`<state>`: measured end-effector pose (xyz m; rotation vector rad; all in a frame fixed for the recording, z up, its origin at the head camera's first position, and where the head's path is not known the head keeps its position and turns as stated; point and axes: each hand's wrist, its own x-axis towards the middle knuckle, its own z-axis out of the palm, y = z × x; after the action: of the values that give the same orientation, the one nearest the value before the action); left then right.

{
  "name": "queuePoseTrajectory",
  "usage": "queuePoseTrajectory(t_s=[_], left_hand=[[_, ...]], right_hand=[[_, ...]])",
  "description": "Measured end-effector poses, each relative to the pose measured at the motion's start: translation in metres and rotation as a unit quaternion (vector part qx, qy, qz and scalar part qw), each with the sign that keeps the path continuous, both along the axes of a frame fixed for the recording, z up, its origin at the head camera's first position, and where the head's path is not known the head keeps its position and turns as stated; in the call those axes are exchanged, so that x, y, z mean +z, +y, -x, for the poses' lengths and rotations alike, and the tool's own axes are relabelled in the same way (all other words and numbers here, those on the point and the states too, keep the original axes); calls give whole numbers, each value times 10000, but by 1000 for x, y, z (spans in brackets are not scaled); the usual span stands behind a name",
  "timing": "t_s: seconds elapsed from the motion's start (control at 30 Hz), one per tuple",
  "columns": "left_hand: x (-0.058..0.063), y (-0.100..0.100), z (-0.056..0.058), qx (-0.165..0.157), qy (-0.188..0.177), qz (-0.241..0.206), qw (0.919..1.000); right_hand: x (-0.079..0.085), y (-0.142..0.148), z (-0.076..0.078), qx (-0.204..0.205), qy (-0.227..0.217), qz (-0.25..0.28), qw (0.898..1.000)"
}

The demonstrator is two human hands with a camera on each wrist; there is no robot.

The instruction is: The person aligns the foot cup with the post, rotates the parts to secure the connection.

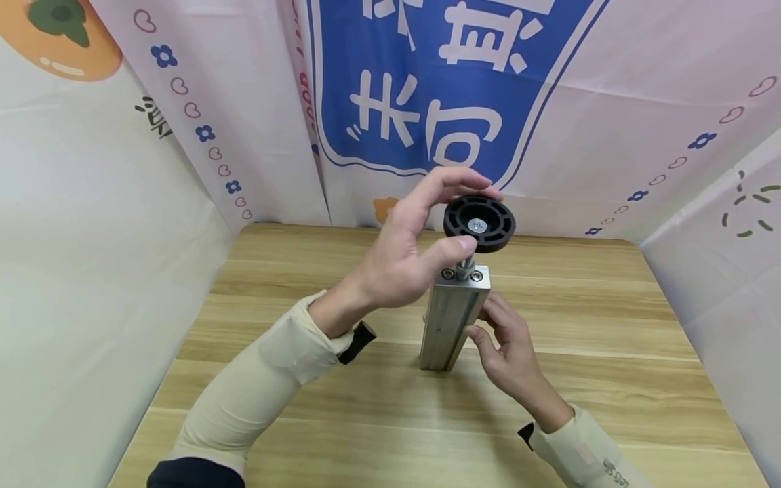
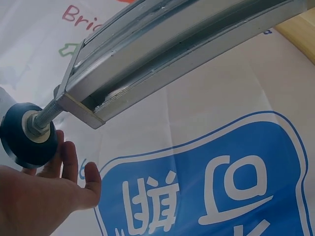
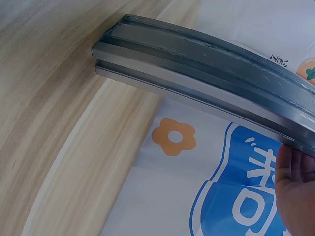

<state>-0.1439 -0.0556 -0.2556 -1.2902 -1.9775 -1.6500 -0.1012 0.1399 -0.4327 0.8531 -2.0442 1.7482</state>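
Note:
An aluminium profile (image 1: 448,325) stands upright on the table, a metal end plate (image 1: 482,281) with screws closing its top. From that plate rises a threaded stud (image 2: 47,114), which carries a black round levelling foot (image 1: 500,227) with a screw head at its centre. My left hand (image 1: 399,261) holds the foot by its rim, thumb on the near side and fingers round the far side. Lower down, my right hand (image 1: 512,352) grips the profile's right side between thumb and fingers. In the right wrist view the profile (image 3: 197,73) hides part of those fingers.
The wooden tabletop (image 1: 342,420) spreads round the profile. Behind it hangs a printed cloth (image 1: 390,146) with a blue sign, and pale cloth walls (image 1: 110,271) close in both sides. Each sleeve carries a small black piece (image 1: 356,342) at the wrist.

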Motion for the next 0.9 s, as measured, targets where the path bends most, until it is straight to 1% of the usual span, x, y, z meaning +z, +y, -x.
queuePoseTrajectory(t_s=[0.1, 0.17, 0.27, 0.4, 0.57, 0.67, 0.73, 0.8, 0.9], left_hand=[[0, 0, 0, 0, 45, 42, 10000], [0, 0, 0, 135, 91, 28, 9999], [0, 0, -1, 479, 135, -31, 9988], [0, -1, -2, 1028, 151, -78, 9946], [2, 0, -3, 1446, 217, 83, 9892], [2, 0, -3, 1576, 282, 145, 9870], [2, 0, -3, 1600, 317, 117, 9865], [2, 0, -3, 1556, 327, 48, 9873], [2, 0, -2, 1407, 328, -74, 9895]], right_hand=[[0, 0, 0, -9, -4, 15, 10000], [0, 0, 0, -20, -13, 10, 10000], [-1, 0, 0, -29, -27, 5, 10000], [-1, 0, -1, 10, 12, 20, 10000], [-2, 0, -1, 26, 41, -10, 10000], [-1, 0, -1, 10, 33, -32, 10000], [-1, 0, -1, 4, 49, -29, 10000], [-1, 0, -1, 1, 46, -27, 10000], [-1, 0, -1, -15, 18, -30, 10000]])
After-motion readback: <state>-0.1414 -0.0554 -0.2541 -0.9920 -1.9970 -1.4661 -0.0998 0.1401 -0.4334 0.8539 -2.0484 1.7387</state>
